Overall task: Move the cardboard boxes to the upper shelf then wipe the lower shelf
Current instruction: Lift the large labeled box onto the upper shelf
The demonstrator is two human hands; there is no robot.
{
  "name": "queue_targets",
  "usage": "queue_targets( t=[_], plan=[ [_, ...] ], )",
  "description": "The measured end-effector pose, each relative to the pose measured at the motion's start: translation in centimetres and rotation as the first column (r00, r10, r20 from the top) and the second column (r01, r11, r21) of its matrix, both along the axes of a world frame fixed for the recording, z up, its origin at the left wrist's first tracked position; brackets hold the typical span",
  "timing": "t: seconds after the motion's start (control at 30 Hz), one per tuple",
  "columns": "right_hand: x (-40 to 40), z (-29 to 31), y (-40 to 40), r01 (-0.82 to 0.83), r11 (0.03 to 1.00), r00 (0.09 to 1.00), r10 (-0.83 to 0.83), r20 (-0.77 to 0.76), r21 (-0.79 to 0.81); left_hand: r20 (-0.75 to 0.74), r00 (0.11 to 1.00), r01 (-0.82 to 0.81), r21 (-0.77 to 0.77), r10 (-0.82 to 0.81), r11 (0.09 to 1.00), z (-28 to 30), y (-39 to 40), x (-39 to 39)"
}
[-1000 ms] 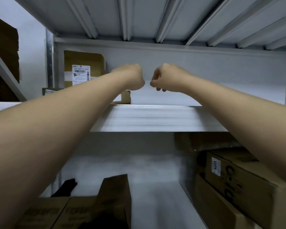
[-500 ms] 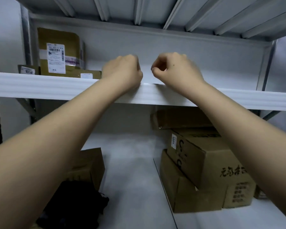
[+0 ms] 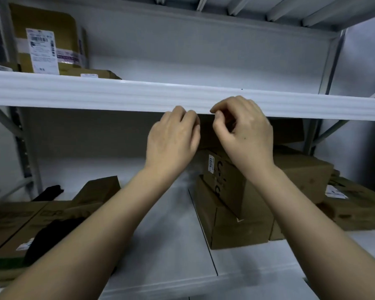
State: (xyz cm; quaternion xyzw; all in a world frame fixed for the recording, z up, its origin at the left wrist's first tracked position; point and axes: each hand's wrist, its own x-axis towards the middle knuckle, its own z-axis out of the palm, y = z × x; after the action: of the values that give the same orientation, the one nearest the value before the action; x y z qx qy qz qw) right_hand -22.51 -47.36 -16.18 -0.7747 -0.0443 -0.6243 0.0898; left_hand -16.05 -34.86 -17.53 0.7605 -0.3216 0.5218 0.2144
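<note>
My left hand [image 3: 173, 137] and right hand [image 3: 245, 131] hang side by side, near each other, just below the front edge of the white metal upper shelf [image 3: 95, 94], in front of the stacked brown cardboard boxes [image 3: 236, 213] on the right of the white lower shelf [image 3: 160, 245]. More flat brown cardboard boxes [image 3: 15, 224] lie at the lower shelf's left, a black cloth [image 3: 50, 234] on them. On the upper shelf's left end stands a labelled brown cardboard parcel [image 3: 46, 40], behind a flat cardboard box [image 3: 95, 74].
</note>
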Motion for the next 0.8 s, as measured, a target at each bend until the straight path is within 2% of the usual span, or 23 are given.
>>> queue_targets(
  t=[0.17, 0.23, 0.3, 0.4, 0.47, 0.53, 0.6, 0.7, 0.8],
  plan=[
    [1.2, -4.2, -1.8, 0.122, 0.992, 0.979, -0.121, -0.163, -0.005, -0.073, 0.995, 0.074, 0.026, -0.072, 0.997, -3.4, -1.6, 0.8],
    [1.5, -5.7, -3.1, 0.155, 0.987, 0.967, -0.143, -0.212, 0.041, -0.176, 0.977, 0.119, 0.002, -0.117, 0.993, -4.5, -2.4, 1.5],
    [1.7, -6.9, -4.5, 0.185, 0.975, 0.951, -0.147, -0.271, 0.120, -0.319, 0.932, 0.169, -0.043, -0.174, 0.985, -5.3, -3.3, 2.3],
    [1.6, -8.5, -6.5, 0.225, 0.944, 0.936, -0.141, -0.322, 0.242, -0.530, 0.810, 0.227, -0.114, -0.252, 0.967, -6.7, -4.9, 3.2],
    [1.5, -9.3, -7.5, 0.242, 0.915, 0.935, -0.131, -0.330, 0.323, -0.678, 0.666, 0.264, -0.174, -0.309, 0.949, -7.6, -6.0, 3.6],
    [1.5, -10.0, -8.1, 0.275, 0.884, 0.930, -0.145, -0.338, 0.378, -0.807, 0.465, 0.286, -0.253, -0.365, 0.924, -8.1, -7.0, 3.7],
    [1.4, -10.6, -8.8, 0.328, 0.841, 0.916, -0.172, -0.361, 0.430, -0.875, 0.244, 0.273, -0.352, -0.418, 0.895, -8.3, -8.0, 3.4],
    [1.4, -11.2, -9.7, 0.368, 0.747, 0.906, -0.155, -0.393, 0.554, -0.874, -0.045, 0.210, -0.482, -0.484, 0.851, -8.7, -8.9, 2.7],
    [1.7, -11.6, -10.2, 0.389, 0.641, 0.906, -0.134, -0.403, 0.662, -0.823, -0.226, 0.166, -0.560, -0.522, 0.812, -9.3, -9.5, 2.1]
  ],
)
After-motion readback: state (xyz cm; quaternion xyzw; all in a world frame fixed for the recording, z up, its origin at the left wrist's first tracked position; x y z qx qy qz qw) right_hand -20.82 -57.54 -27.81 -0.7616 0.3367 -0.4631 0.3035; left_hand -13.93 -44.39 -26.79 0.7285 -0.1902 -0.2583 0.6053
